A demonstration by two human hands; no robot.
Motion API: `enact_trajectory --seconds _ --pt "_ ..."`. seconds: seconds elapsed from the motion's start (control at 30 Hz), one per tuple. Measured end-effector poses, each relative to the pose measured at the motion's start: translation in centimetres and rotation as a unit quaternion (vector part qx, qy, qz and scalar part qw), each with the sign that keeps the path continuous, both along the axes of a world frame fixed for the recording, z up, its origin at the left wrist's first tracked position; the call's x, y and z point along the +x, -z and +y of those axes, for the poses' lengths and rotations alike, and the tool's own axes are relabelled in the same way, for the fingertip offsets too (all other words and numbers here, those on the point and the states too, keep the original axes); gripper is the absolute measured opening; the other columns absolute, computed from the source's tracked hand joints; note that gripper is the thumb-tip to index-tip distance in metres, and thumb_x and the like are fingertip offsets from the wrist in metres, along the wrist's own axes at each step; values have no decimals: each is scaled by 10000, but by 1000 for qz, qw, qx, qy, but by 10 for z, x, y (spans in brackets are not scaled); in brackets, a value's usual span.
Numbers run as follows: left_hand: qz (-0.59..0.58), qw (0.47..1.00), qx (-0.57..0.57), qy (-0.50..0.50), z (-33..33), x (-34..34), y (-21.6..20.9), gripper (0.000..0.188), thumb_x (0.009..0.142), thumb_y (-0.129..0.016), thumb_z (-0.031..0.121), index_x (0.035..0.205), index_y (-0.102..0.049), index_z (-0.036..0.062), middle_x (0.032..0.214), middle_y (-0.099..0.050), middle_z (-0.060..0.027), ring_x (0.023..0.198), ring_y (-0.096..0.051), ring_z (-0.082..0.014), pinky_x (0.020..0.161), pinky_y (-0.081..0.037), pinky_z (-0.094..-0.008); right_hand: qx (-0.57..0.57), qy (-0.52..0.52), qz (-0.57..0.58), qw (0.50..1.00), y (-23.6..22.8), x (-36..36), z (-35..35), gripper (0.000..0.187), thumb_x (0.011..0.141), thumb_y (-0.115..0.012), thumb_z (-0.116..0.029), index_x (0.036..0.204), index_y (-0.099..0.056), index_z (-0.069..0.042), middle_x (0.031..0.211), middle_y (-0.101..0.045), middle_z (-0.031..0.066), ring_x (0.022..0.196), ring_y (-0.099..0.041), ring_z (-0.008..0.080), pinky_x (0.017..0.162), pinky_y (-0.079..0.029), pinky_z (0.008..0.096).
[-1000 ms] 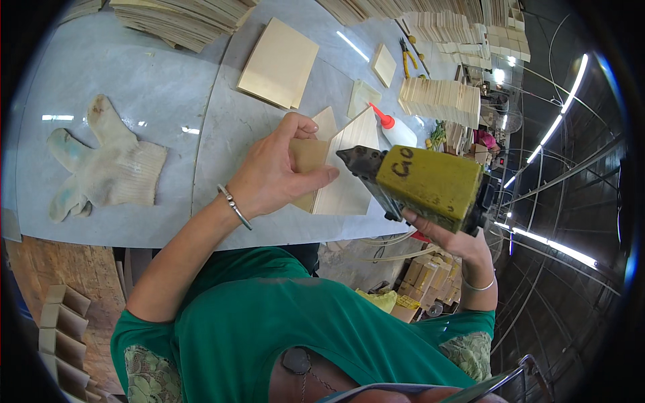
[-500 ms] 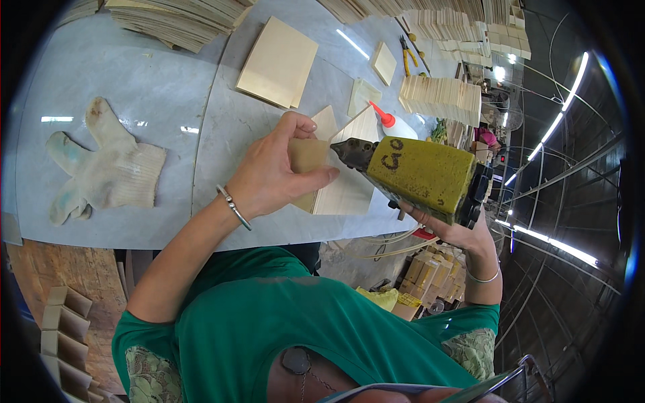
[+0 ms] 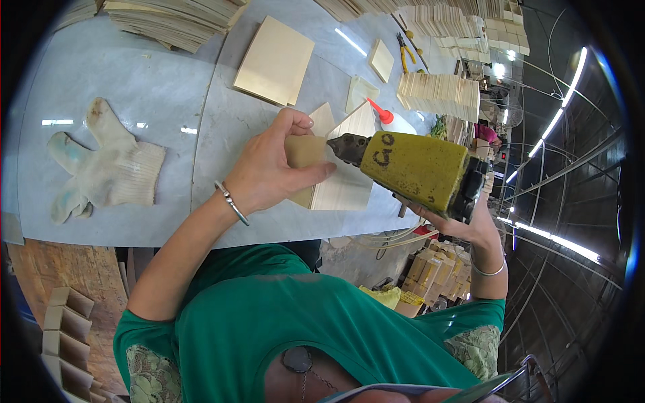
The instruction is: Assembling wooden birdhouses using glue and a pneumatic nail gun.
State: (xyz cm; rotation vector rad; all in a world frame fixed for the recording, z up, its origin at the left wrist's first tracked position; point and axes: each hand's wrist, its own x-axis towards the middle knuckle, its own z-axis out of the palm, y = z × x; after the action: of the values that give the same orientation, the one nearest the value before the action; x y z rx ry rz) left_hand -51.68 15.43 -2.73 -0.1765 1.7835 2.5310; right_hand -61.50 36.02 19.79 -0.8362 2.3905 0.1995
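My left hand (image 3: 269, 161) is closed around a small wooden box made of thin panels (image 3: 346, 185), its thumb along one panel and its fingers at the far side. In my right hand (image 3: 457, 225) is a worn yellow-green nail gun (image 3: 413, 168), gripped from beneath, so most of the fingers are hidden behind it. The gun's dark nose (image 3: 346, 148) meets the upper edge of the box beside my left thumb. Just behind the box lies a white glue bottle with a red nozzle (image 3: 383, 114).
A pale glove (image 3: 111, 168) lies on the grey table (image 3: 175, 80) at left. Flat wooden panels (image 3: 275, 60) and yellow-handled pliers (image 3: 406, 54) lie farther back. Stacked thin boards (image 3: 440, 94) stand at the far right. Open boxes (image 3: 67, 329) are at lower left; hoses hang by the table edge.
The nail gun and my right hand have shifted very slightly left and down. My left hand still holds the box, moved only a few pixels to the left.
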Motion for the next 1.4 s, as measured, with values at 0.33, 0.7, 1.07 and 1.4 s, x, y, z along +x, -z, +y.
enact_trajectory --seconds 0.33,0.7,1.07,1.4 --pt "37 999 8 21 1 -6 7 536 789 -771 164 1165 -416 23 1116 -524 -113 901 -565 -92 665 -518 -221 10 74 -61 995 -17 36 13 442 566 -760 -226 942 -633 -31 937 -600 141 915 -507 322 841 -391 412" --pt "30 999 -10 -12 1 -6 4 625 708 -760 422 1096 -498 8 1099 -603 -188 1033 -599 -311 882 -476 -379 -42 -36 -28 998 -16 40 8 496 585 -755 -191 1031 -622 -19 865 -617 151 854 -528 322 816 -420 392" --pt "17 997 -79 -5 -2 -1 -22 535 754 -737 316 1130 -485 31 1084 -618 -163 830 -625 -237 749 -498 -338 -97 -25 90 991 -2 55 56 321 737 -737 -185 1008 -656 -35 959 -684 108 889 -661 202 802 -494 327" --pt "18 986 -168 -3 8 -7 -34 490 884 -658 294 1228 -500 -17 920 -597 -58 550 -445 -42 505 -386 -209 -36 246 309 918 128 48 163 427 739 -706 -200 1115 -591 -33 791 -660 206 735 -643 383 640 -514 429"
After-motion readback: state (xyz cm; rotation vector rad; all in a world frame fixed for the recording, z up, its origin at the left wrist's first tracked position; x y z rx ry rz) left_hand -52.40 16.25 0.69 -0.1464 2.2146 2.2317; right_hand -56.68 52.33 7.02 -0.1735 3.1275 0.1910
